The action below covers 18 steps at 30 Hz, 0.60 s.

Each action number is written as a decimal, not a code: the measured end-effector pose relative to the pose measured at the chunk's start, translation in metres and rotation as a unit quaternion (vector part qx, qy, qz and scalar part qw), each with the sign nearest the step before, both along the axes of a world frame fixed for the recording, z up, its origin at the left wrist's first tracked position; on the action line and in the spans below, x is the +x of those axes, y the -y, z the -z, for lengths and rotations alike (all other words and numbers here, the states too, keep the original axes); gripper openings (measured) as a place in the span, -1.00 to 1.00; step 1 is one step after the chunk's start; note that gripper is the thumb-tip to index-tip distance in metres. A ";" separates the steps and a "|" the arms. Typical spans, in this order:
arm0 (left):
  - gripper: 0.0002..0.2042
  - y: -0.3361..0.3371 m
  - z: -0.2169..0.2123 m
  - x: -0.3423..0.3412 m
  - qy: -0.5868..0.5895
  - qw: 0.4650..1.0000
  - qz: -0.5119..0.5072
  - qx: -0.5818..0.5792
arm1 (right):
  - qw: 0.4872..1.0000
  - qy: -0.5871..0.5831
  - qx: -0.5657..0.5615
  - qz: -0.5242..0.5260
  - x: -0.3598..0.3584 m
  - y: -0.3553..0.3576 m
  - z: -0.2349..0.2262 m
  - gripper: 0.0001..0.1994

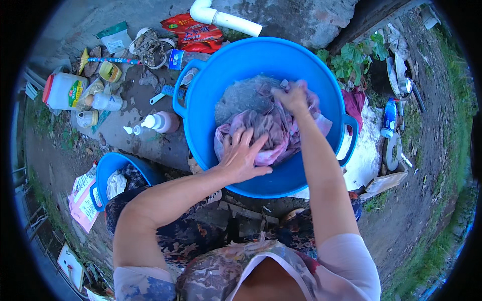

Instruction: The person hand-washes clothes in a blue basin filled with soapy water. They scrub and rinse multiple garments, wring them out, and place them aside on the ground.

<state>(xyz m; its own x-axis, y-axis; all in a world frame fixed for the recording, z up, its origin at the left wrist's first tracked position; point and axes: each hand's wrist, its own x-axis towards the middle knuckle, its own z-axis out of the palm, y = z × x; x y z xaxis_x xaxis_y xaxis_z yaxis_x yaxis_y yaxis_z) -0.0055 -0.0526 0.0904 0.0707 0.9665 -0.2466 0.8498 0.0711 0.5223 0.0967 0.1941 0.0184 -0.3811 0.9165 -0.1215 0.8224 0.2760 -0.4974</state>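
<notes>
A large blue tub [198, 108] with side handles stands in front of me, holding water [241, 100] and a wet pink and greyish patterned cloth [286, 130]. My left hand [242, 156] lies on the near left part of the cloth, fingers spread apart over its folds. Farther in, toward the right, my right hand [292, 96] is closed on the bunched cloth, slightly smeared by motion. Some of its fingertips are hidden in the folds.
A smaller blue bucket [103, 173] with clothes stands at my left. On the slab are a pump bottle [161, 122], a scrub brush [168, 93] and a white jug [65, 91]. Behind the tub lie a red bag [196, 34] and white pipe [228, 21]. A blue bottle [388, 118] lies right.
</notes>
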 end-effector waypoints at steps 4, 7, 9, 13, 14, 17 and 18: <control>0.10 -0.029 0.022 -0.005 -0.076 0.981 -0.078 -0.163 | 0.959 -0.066 -0.271 0.050 0.028 0.033 0.007 -0.46; 0.07 -0.033 0.043 -0.009 -0.133 0.961 -0.074 -0.230 | 0.969 -0.182 -0.138 -0.096 0.035 0.097 -0.018 -0.68; -0.01 -0.029 0.063 0.003 -0.165 0.960 -0.037 -0.222 | 0.981 -0.143 -0.003 -0.133 0.027 0.145 -0.031 -0.69; -0.22 -0.025 0.110 0.008 -0.196 0.946 0.045 -0.254 | 0.981 0.019 0.053 -0.188 -0.035 0.162 -0.008 -0.74; -0.22 -0.022 0.139 0.016 -0.215 0.939 0.054 -0.263 | 0.984 0.040 0.063 -0.161 -0.050 0.146 0.007 -0.73; -0.23 -0.044 0.077 0.007 -0.154 0.943 0.049 -0.290 | 0.989 0.047 0.036 -0.133 -0.073 0.096 0.045 -0.70; -0.23 -0.051 0.066 0.007 -0.184 0.932 0.066 -0.306 | 0.991 0.037 0.027 -0.129 -0.076 0.074 0.045 -0.68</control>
<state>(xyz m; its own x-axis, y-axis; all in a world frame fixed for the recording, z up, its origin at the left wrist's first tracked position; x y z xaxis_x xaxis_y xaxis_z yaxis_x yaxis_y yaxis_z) 0.0017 -0.0014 0.0243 -0.0198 0.6254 -0.7800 0.9859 0.1420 0.0889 0.0210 0.1198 -0.0264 -0.5956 0.7956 -0.1108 0.7544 0.5066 -0.4173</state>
